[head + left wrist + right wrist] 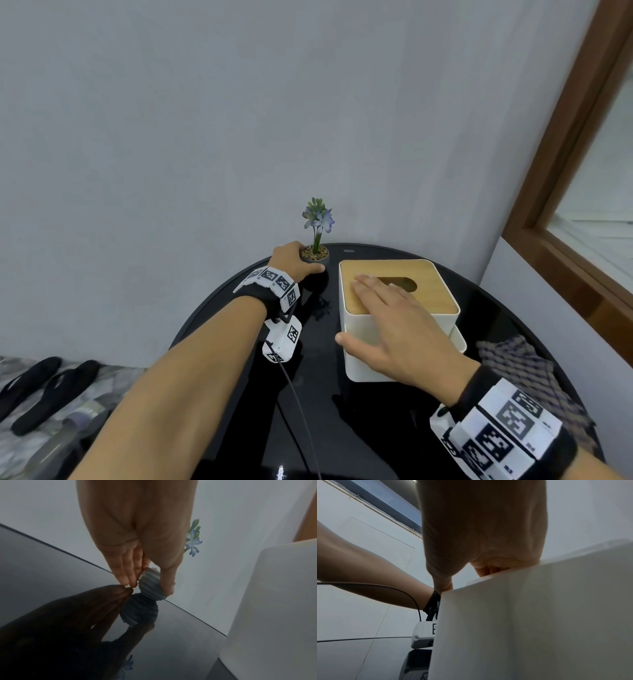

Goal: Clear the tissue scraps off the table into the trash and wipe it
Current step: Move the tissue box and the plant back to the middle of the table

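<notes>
No tissue scraps show in any view. My left hand (297, 262) reaches to the back of the round black glossy table (342, 431) and grips a small grey ribbed flower pot (315, 255) between thumb and fingers. The pot (150, 584) stands on the tabletop at its far edge, with a blue flower (318, 217) rising from it. My right hand (387, 308) lies flat on the wooden lid of a white tissue box (436, 291), fingers straight and thumb against the box's left side. The box (530, 615) fills the right wrist view.
A brown patterned cloth (524, 373) lies on the table right of the box. A grey wall stands close behind the table, and a wooden window frame (565, 171) rises at the right. Black flip-flops (44, 387) lie on the floor to the left.
</notes>
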{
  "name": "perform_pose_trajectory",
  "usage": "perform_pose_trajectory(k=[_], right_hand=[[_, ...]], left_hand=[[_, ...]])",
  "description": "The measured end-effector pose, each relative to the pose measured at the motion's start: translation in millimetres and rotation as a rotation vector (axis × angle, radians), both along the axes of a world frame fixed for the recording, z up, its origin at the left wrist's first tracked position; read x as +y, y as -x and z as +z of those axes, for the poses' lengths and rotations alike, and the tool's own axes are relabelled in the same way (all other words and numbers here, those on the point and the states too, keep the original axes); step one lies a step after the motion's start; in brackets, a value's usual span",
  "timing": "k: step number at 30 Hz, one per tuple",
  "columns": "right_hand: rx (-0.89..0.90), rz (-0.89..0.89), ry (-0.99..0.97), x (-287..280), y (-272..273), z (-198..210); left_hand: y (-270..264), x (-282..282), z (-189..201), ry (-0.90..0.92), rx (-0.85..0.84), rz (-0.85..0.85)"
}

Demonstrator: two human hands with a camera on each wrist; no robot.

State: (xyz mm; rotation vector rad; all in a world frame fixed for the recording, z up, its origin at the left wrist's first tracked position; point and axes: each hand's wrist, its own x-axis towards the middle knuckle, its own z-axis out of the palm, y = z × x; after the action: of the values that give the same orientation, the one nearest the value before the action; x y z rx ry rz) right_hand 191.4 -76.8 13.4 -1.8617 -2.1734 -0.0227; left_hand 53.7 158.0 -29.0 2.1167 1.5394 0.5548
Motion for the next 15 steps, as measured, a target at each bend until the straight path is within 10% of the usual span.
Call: perform_pose_trajectory(k=[15], right_hand=[[0.005,0.000,0.004,0.5,-0.8,-1.5]], left_hand=[[0.1,-5.4,0.0,0.005,-0.073,0.034]])
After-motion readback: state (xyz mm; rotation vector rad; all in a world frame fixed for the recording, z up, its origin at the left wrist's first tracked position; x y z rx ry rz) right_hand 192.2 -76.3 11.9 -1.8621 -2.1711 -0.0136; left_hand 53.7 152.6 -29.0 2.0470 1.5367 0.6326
